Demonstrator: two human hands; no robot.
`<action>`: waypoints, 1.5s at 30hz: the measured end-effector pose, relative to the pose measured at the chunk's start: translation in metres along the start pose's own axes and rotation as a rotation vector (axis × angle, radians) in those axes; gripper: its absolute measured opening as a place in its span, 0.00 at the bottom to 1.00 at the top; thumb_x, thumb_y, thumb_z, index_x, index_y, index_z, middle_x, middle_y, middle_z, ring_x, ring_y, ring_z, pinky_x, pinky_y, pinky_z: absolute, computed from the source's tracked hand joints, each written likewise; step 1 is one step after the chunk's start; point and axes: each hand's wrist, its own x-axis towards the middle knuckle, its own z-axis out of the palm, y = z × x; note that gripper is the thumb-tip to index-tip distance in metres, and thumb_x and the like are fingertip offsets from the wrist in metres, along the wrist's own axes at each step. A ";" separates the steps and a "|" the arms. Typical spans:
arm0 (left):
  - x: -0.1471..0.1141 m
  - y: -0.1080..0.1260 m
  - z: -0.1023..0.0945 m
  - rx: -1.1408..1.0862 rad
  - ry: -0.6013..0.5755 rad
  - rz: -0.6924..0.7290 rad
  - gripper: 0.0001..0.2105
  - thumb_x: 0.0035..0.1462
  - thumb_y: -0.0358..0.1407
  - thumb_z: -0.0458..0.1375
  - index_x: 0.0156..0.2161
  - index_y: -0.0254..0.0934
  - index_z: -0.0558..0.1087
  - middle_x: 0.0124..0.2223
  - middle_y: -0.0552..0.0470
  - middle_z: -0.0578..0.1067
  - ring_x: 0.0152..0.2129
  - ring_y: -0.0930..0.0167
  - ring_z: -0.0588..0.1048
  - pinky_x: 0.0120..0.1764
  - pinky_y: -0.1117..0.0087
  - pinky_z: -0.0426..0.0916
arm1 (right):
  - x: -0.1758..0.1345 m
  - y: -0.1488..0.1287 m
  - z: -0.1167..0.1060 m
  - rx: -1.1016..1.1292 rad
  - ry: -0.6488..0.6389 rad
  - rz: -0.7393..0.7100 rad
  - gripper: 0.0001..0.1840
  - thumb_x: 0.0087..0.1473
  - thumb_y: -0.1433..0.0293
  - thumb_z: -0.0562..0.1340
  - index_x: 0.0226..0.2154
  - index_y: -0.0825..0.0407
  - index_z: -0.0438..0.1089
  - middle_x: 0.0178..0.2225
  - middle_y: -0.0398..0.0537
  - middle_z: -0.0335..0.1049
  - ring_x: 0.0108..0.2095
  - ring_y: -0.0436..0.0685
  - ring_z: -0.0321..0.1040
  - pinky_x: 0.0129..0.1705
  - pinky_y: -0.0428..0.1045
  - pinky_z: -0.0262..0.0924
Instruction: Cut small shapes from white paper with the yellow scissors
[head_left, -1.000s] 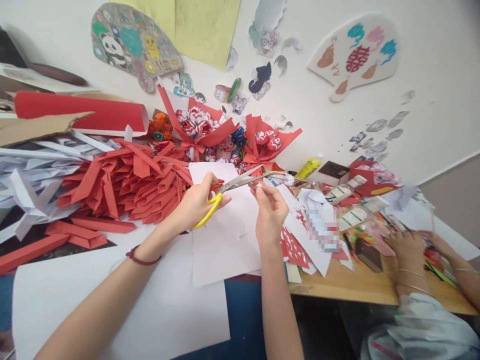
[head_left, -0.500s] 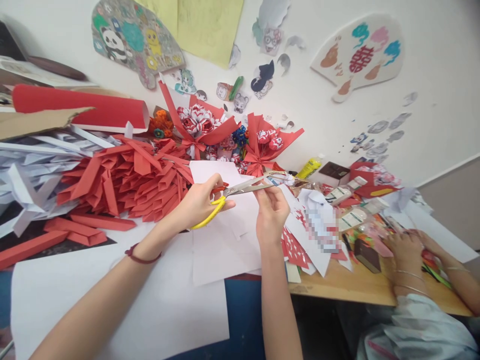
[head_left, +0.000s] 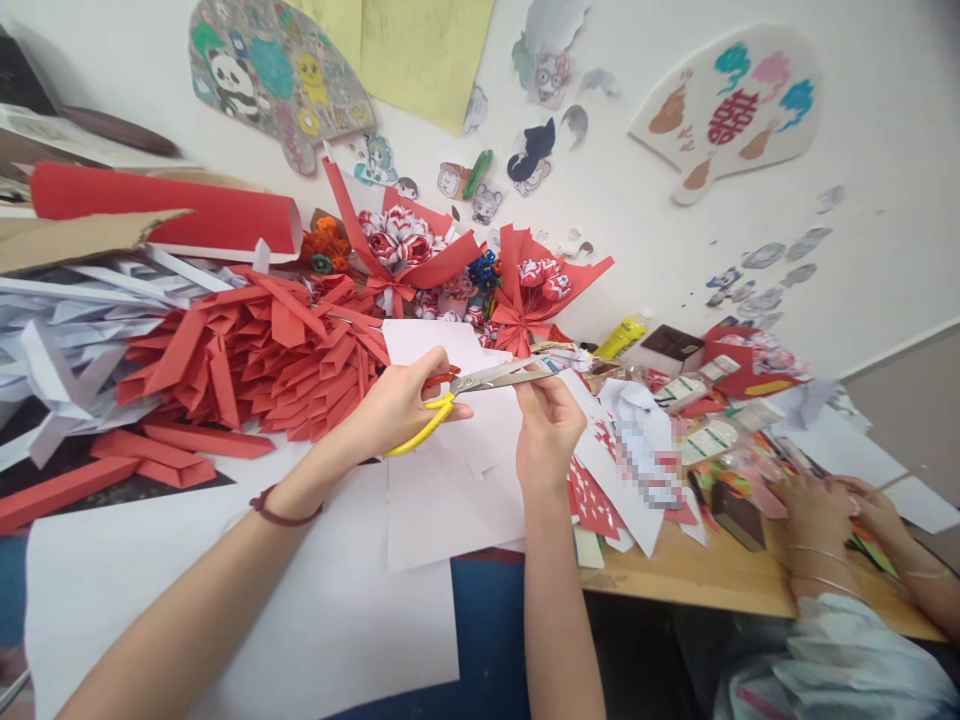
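Note:
Yellow-and-red-handled scissors [head_left: 424, 432] are in my left hand [head_left: 394, 405], whose fingers go through the loops. The metal blades point right, with their tips at the fingers of my right hand [head_left: 549, 435]. That hand is closed in a pinch; whatever lies between its fingertips is too small and hidden to name. White paper sheets [head_left: 450, 520] lie beneath both hands. Just left of my left hand is a heap of folded red paper strips [head_left: 225, 350].
Folded white paper strips [head_left: 52, 370] and a red paper roll [head_left: 165, 215] lie at left. Red-wrapped bouquets [head_left: 397, 240] stand against the wall. Right of my hands are a patterned red sheet [head_left: 592, 500] and a yellow bottle [head_left: 622, 335]. A co-worker's hands [head_left: 817, 515] work at far right.
The scissor blades have come closer together at my right fingertips. Both my hands stay nearly in place. The co-worker's right-side hand has shifted slightly.

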 end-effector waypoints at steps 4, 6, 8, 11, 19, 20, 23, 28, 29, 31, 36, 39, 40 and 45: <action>0.000 0.001 -0.001 0.027 -0.015 -0.010 0.19 0.51 0.47 0.61 0.34 0.41 0.55 0.27 0.60 0.61 0.23 0.74 0.59 0.28 0.75 0.55 | 0.000 -0.001 0.000 0.016 -0.022 -0.023 0.07 0.48 0.70 0.68 0.33 0.54 0.75 0.37 0.46 0.76 0.41 0.54 0.73 0.48 0.50 0.67; 0.000 0.001 -0.001 0.031 -0.017 -0.010 0.19 0.51 0.47 0.61 0.34 0.41 0.55 0.26 0.60 0.61 0.23 0.74 0.58 0.27 0.75 0.54 | -0.001 -0.001 0.000 0.010 -0.029 -0.033 0.06 0.48 0.70 0.67 0.33 0.53 0.75 0.37 0.46 0.76 0.41 0.55 0.73 0.48 0.51 0.67; 0.000 0.000 -0.001 0.032 -0.016 -0.008 0.19 0.51 0.47 0.61 0.34 0.41 0.55 0.26 0.60 0.60 0.22 0.75 0.58 0.27 0.75 0.54 | -0.001 -0.001 0.000 0.007 -0.033 -0.040 0.06 0.49 0.70 0.67 0.33 0.53 0.74 0.37 0.46 0.76 0.41 0.55 0.73 0.48 0.51 0.67; 0.000 0.000 -0.001 0.029 -0.012 -0.001 0.18 0.52 0.47 0.61 0.34 0.41 0.55 0.26 0.60 0.60 0.22 0.75 0.58 0.27 0.75 0.54 | -0.001 -0.002 0.001 0.006 -0.039 -0.046 0.05 0.49 0.70 0.67 0.32 0.54 0.74 0.37 0.46 0.76 0.41 0.55 0.73 0.48 0.50 0.67; 0.001 0.000 -0.001 0.030 -0.017 0.004 0.19 0.52 0.47 0.61 0.33 0.41 0.55 0.25 0.61 0.59 0.21 0.75 0.57 0.27 0.76 0.53 | -0.001 -0.002 0.000 -0.006 -0.035 -0.041 0.05 0.49 0.70 0.68 0.31 0.54 0.74 0.36 0.46 0.76 0.40 0.54 0.73 0.47 0.50 0.67; 0.001 -0.001 -0.001 0.035 -0.014 0.002 0.19 0.52 0.47 0.61 0.33 0.41 0.55 0.25 0.61 0.58 0.21 0.75 0.56 0.26 0.76 0.53 | -0.001 -0.002 0.000 0.004 -0.038 -0.043 0.05 0.49 0.70 0.68 0.31 0.54 0.74 0.36 0.46 0.76 0.40 0.54 0.73 0.47 0.50 0.67; 0.001 -0.001 -0.001 0.043 -0.008 -0.002 0.19 0.52 0.47 0.61 0.33 0.41 0.55 0.25 0.61 0.59 0.22 0.75 0.57 0.27 0.76 0.53 | -0.001 -0.002 0.000 0.005 -0.040 -0.046 0.05 0.49 0.71 0.67 0.31 0.54 0.74 0.36 0.46 0.76 0.41 0.54 0.73 0.47 0.50 0.67; 0.001 -0.002 0.000 0.046 -0.011 0.001 0.19 0.52 0.48 0.61 0.34 0.41 0.55 0.25 0.61 0.59 0.22 0.75 0.57 0.27 0.76 0.53 | 0.000 -0.001 0.000 -0.013 -0.035 -0.055 0.05 0.49 0.70 0.68 0.31 0.54 0.74 0.36 0.46 0.76 0.40 0.54 0.73 0.46 0.50 0.67; 0.001 -0.002 0.000 0.045 -0.012 0.001 0.19 0.52 0.48 0.61 0.34 0.41 0.54 0.25 0.61 0.59 0.22 0.75 0.57 0.27 0.76 0.53 | 0.000 -0.001 0.000 -0.011 -0.034 -0.055 0.05 0.49 0.70 0.68 0.31 0.54 0.74 0.35 0.46 0.76 0.39 0.54 0.73 0.46 0.50 0.67; 0.001 -0.002 0.000 0.043 -0.013 -0.001 0.20 0.52 0.48 0.61 0.34 0.41 0.54 0.25 0.61 0.59 0.22 0.75 0.57 0.27 0.76 0.53 | 0.000 0.000 -0.001 -0.011 -0.034 -0.056 0.05 0.49 0.70 0.68 0.31 0.54 0.74 0.35 0.46 0.75 0.39 0.54 0.73 0.46 0.50 0.67; 0.001 -0.002 0.000 0.046 -0.012 -0.004 0.20 0.52 0.48 0.61 0.33 0.41 0.54 0.25 0.61 0.59 0.22 0.75 0.57 0.27 0.76 0.53 | 0.000 -0.001 -0.001 -0.038 -0.033 -0.053 0.06 0.49 0.69 0.67 0.31 0.54 0.73 0.36 0.47 0.75 0.40 0.55 0.73 0.47 0.51 0.67; 0.000 -0.001 0.000 0.041 -0.014 -0.006 0.20 0.52 0.48 0.61 0.33 0.41 0.54 0.24 0.61 0.59 0.21 0.75 0.56 0.26 0.76 0.52 | -0.001 -0.001 0.000 -0.023 -0.032 -0.052 0.06 0.49 0.70 0.67 0.31 0.54 0.73 0.36 0.46 0.76 0.40 0.55 0.73 0.46 0.51 0.67; 0.000 -0.001 0.000 0.039 -0.015 -0.006 0.20 0.52 0.48 0.61 0.34 0.41 0.54 0.24 0.61 0.59 0.21 0.75 0.56 0.26 0.76 0.52 | -0.001 -0.001 0.000 -0.017 -0.032 -0.051 0.06 0.49 0.70 0.67 0.31 0.54 0.73 0.35 0.46 0.76 0.40 0.54 0.73 0.46 0.51 0.67; 0.000 -0.001 0.000 0.032 -0.016 -0.012 0.20 0.52 0.48 0.61 0.33 0.42 0.54 0.24 0.61 0.58 0.21 0.75 0.56 0.26 0.76 0.52 | -0.001 -0.001 0.000 0.018 -0.022 -0.035 0.06 0.48 0.70 0.68 0.31 0.54 0.74 0.35 0.46 0.76 0.40 0.54 0.73 0.46 0.50 0.67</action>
